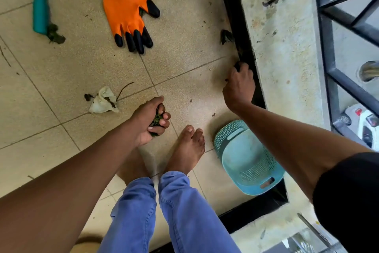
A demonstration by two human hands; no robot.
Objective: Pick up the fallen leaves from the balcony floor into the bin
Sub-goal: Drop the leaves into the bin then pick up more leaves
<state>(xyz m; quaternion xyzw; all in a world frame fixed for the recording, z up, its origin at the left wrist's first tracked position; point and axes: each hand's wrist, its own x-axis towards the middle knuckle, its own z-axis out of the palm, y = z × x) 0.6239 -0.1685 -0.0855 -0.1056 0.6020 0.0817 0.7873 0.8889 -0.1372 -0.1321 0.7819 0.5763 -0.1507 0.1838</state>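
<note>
At far left a teal-handled garden tool (40, 9) lies on the tiled balcony floor (61, 72), a dark leaf clump (55, 35) at its end. Beside it lies an orange glove (125, 12) with black fingertips, and below that a crumpled white scrap (103, 101). The left hand (148, 121) is clenched around a bunch of green leaves (156, 119). The right hand (239, 86) reaches to the dark gutter (231, 6) at the floor's edge, fingers curled on dark debris (238, 66). The teal perforated bin (248, 158) lies tipped near the bare right foot (188, 148).
</note>
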